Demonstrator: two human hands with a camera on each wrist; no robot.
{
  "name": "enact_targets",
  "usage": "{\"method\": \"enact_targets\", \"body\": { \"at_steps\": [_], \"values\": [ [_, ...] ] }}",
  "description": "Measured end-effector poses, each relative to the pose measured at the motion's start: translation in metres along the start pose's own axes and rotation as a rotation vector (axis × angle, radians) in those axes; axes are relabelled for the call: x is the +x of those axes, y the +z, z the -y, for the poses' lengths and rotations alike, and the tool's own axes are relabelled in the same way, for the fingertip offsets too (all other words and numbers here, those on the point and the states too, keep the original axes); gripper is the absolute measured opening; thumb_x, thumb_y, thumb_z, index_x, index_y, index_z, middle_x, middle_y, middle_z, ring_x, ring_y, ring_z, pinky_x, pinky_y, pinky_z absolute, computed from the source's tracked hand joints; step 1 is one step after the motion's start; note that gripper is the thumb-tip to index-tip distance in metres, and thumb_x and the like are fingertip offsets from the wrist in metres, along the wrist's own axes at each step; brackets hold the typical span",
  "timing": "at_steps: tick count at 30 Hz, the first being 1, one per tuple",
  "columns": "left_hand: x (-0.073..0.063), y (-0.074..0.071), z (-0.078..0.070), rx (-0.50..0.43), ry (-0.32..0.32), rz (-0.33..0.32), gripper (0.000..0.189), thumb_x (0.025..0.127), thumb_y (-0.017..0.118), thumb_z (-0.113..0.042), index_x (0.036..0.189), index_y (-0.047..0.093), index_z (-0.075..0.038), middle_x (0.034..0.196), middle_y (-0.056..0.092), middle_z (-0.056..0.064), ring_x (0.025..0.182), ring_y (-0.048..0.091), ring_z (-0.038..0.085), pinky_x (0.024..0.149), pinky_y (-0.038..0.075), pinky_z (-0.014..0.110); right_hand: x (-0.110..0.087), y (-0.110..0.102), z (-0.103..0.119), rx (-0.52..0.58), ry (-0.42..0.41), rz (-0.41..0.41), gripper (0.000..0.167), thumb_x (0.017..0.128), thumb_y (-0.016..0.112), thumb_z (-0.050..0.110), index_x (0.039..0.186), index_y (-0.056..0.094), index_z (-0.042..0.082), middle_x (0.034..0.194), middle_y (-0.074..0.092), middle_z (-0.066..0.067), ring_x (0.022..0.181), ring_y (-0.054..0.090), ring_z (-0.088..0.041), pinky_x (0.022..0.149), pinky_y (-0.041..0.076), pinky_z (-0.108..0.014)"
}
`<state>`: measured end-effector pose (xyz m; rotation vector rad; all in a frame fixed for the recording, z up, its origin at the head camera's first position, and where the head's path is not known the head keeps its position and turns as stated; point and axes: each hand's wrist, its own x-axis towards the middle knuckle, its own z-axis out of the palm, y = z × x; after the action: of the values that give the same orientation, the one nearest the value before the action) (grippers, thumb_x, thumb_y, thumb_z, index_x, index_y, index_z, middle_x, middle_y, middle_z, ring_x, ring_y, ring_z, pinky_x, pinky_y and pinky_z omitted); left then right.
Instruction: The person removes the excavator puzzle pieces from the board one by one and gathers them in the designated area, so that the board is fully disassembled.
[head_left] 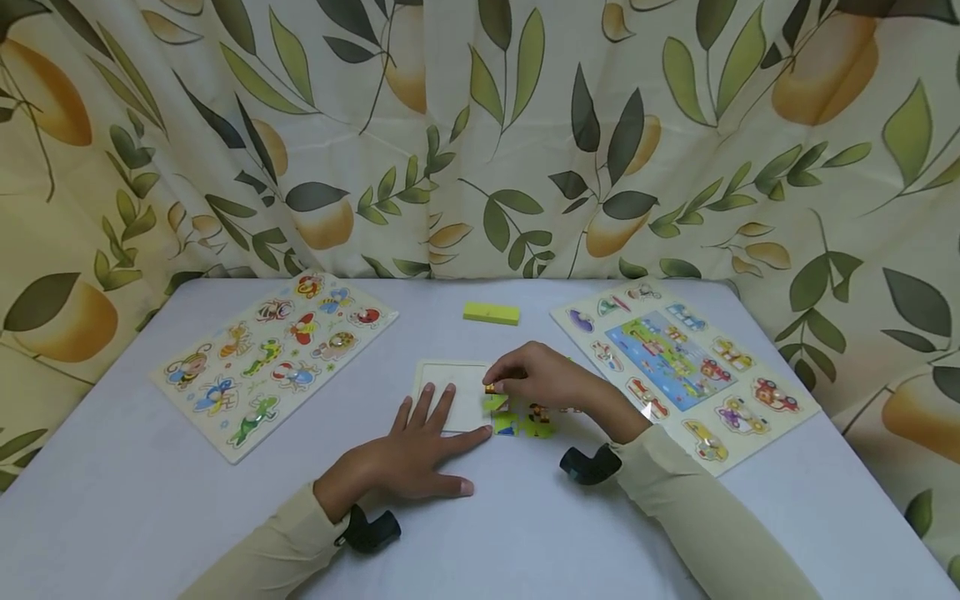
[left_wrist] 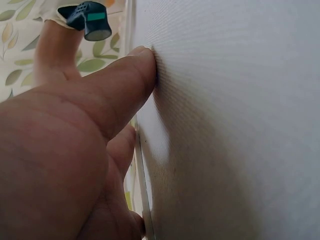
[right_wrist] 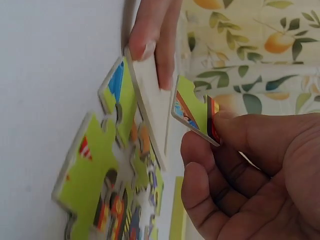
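My right hand pinches a jigsaw piece between thumb and fingers. The piece is lime green with a bit of red, black and blue print, and it is tilted above the right part of a pale puzzle tray. Fingers spread, my left hand rests with its fingertips on the tray's near side and its thumb on the white tabletop. Several loose green jigsaw pieces lie beside the tray's right edge, partly hidden under my right hand in the head view.
A board with insect pictures lies at the left. On the right is a board with vehicle pictures, close to my right forearm. A flat yellow-green block sits at the back. Behind the table hangs a leaf-patterned curtain.
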<state>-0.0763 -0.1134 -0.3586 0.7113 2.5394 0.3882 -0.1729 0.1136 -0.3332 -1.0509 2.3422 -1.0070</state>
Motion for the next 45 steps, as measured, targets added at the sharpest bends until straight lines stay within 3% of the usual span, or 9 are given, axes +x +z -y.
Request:
{"method": "enact_targets", "body": {
  "at_steps": [10,17,20,27,34,45],
  "values": [
    [0.003,0.002,0.001,0.003,-0.014,0.000,0.070,0.090,0.057,-0.061,0.152,0.031,-0.040,0.160,-0.014,0.015,0.141,-0.024,0.039,0.108,-0.011,0.061,-0.021,-0.013,-0.010,-0.006,0.072,-0.024,0.018,0.095,0.061,0.005,0.108,0.072,0.003,0.102,0.070,-0.003,0.076,0.058,-0.013,0.065,0.048,-0.029],
    [0.003,0.001,0.001,0.009,-0.023,-0.004,0.070,0.089,0.057,-0.061,0.151,0.032,-0.041,0.160,-0.013,0.015,0.141,-0.023,0.039,0.109,-0.010,0.061,-0.033,-0.018,-0.017,0.011,0.036,-0.035,0.015,0.093,0.062,0.003,0.103,0.074,0.002,0.100,0.070,-0.004,0.072,0.057,-0.013,0.060,0.046,-0.027],
    [0.003,0.001,0.001,0.007,-0.025,-0.003,0.069,0.090,0.057,-0.061,0.151,0.032,-0.041,0.160,-0.013,0.015,0.141,-0.023,0.039,0.109,-0.011,0.060,-0.037,-0.021,-0.020,0.016,0.058,-0.019,0.017,0.093,0.061,0.002,0.104,0.074,0.003,0.098,0.070,-0.002,0.067,0.055,-0.014,0.054,0.044,-0.027],
    [0.002,-0.001,-0.001,-0.003,-0.015,-0.006,0.069,0.090,0.059,-0.058,0.151,0.033,-0.039,0.161,-0.012,0.016,0.142,-0.022,0.039,0.109,-0.011,0.060,-0.047,-0.024,-0.024,-0.015,0.117,-0.007,0.018,0.093,0.062,0.003,0.106,0.074,0.006,0.102,0.070,-0.001,0.084,0.056,-0.018,0.065,0.045,-0.027],
    [0.002,0.000,-0.001,-0.012,-0.017,-0.006,0.069,0.090,0.059,-0.058,0.151,0.033,-0.040,0.160,-0.013,0.015,0.142,-0.023,0.039,0.108,-0.011,0.060,-0.057,-0.027,-0.028,-0.005,0.135,-0.031,0.015,0.091,0.064,0.002,0.100,0.075,0.008,0.099,0.070,-0.002,0.074,0.050,-0.018,0.059,0.039,-0.026],
    [0.003,0.002,0.001,-0.005,-0.018,-0.011,0.070,0.089,0.060,-0.058,0.151,0.033,-0.041,0.161,-0.013,0.015,0.141,-0.023,0.039,0.108,-0.011,0.061,-0.068,-0.031,-0.033,0.066,0.146,0.040,0.012,0.092,0.064,0.003,0.098,0.074,0.004,0.095,0.071,-0.003,0.077,0.056,-0.016,0.064,0.045,-0.024]
  ]
}}
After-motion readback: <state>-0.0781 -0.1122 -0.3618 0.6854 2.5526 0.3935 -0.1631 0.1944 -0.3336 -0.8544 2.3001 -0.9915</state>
